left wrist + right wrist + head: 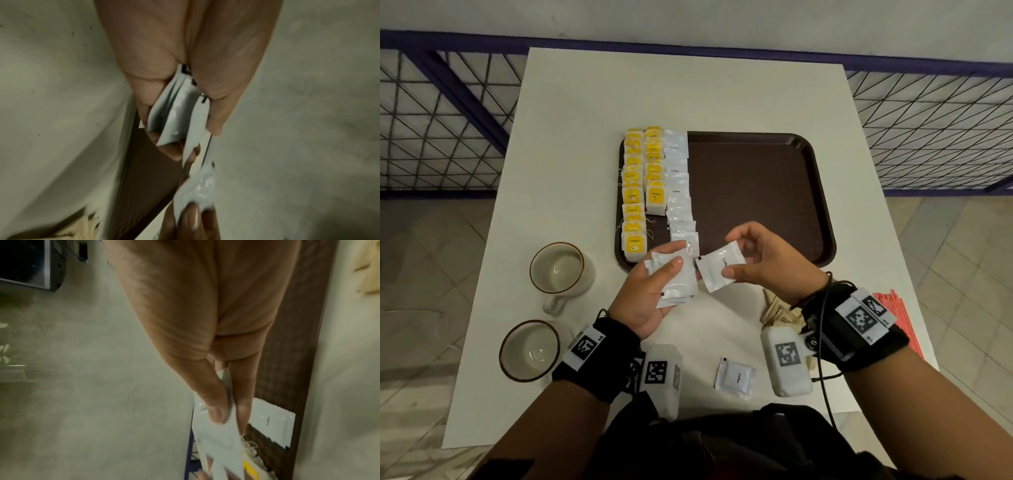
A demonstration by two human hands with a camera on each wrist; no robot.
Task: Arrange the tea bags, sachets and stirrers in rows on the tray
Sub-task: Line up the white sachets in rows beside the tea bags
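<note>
A: What is head view giving that the wrists aren't?

B: The full layout. Left hand (654, 291) is gripping a stack of white sachets (674, 281), thumb pressing on top. Right hand (760, 260) is pinching a single coffee sachet (719, 270) between thumb and fingers, just beside the stack, at the tray's near edge.

A: Wrist cams?

B: Left wrist is showing the fanned sachet edges (180, 113) sitting between thumb and fingers, which head view is hiding. Right wrist is showing the thumb and a fingertip (243, 408) squeezing the sachet (220, 443); blurred otherwise.

A: Tray contents?

B: Brown tray (756, 192) is lying beyond both hands. Two rows of yellow tea bags (635, 192) are sitting along its left side, a row of white sachets (679, 185) just beside them, ending right at the left fingertips. The rest is showing bare brown.

A: Off the tray?

B: One loose sachet (736, 377) is lying between the wrists. Red stirrers (897, 318) are lying right of the right wrist, tan packets (780, 311) under it. Two mugs (558, 270) are standing left of the left hand.
</note>
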